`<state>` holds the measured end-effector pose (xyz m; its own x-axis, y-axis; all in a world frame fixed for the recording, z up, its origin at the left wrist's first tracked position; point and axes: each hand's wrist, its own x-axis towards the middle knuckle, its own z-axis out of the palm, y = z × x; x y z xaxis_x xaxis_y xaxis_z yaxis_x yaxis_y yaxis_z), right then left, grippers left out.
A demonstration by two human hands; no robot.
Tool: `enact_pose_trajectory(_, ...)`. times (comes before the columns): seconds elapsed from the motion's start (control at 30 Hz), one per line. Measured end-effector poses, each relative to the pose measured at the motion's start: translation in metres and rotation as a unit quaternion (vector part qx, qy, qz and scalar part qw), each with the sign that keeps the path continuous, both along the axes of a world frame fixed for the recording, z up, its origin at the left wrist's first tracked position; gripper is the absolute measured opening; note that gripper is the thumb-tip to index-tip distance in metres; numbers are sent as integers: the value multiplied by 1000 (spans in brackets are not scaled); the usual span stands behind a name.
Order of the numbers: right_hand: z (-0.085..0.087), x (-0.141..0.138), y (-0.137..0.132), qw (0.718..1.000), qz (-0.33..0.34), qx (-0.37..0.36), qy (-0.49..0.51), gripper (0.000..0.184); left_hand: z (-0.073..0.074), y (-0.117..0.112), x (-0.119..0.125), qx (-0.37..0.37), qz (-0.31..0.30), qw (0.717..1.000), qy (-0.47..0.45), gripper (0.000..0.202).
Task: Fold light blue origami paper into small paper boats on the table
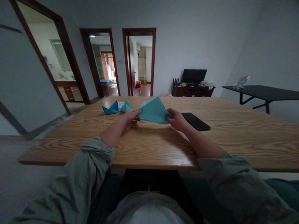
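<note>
Between my two hands is a folded sheet of light blue paper (153, 110), peaked at the top and held up just over the wooden table (148, 141). My left hand (132, 117) pinches its left corner, thumb on the near face. At the right corner, my right hand (176, 119) grips the paper with thumb and fingers. Left of my left hand stand a darker blue paper boat (111, 108) and a light blue paper boat (126, 106). A black phone (195, 121) lies flat on the table, right of my right hand.
The table's near edge runs close to my body. Farther back, a television (194, 76) stands on a dark cabinet (193, 91). A black folding table (268, 92) with a clear plastic item on it stands at the right. Doorways open at the left and back.
</note>
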<state>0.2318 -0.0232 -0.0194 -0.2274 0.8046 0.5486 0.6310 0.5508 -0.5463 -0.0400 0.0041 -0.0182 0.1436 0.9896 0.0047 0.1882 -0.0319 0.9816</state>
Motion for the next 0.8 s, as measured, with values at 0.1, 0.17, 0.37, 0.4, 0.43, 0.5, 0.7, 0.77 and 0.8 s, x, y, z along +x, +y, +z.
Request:
enact_pose_trajectory(0.1,0,-2,-2,999,3,-26,-31,11,0,3,-1,52,22,998,25,46)
enact_pose_trajectory(0.17,2,-4,-5,997,5,-43,-56,13,-1,8,-3,105,26,993,42,43)
enact_pose_trajectory(0.37,1,-5,-6,991,18,-34,-125,15,-3,15,-3,204,23,976,67,26)
enact_pose_trajectory(0.4,0,-5,-5,991,13,-30,-130,17,-2,15,-3,213,23,974,70,23)
enact_pose_trajectory(0.43,-1,-5,-5,991,6,-26,-129,21,-2,15,-3,222,21,972,72,22)
enact_pose_trajectory(0.5,-3,-5,-5,993,-8,-24,-118,33,0,13,-2,240,19,967,78,20)
enact_pose_trajectory(0.7,-4,-5,1,996,-37,-67,-50,47,3,9,-3,246,16,964,96,17)
enact_pose_trajectory(0.77,-3,-4,3,995,-59,-78,-11,44,4,9,-3,232,12,969,87,17)
enact_pose_trajectory(0.8,-2,-3,4,994,-75,-79,8,43,4,9,-3,224,11,971,83,17)
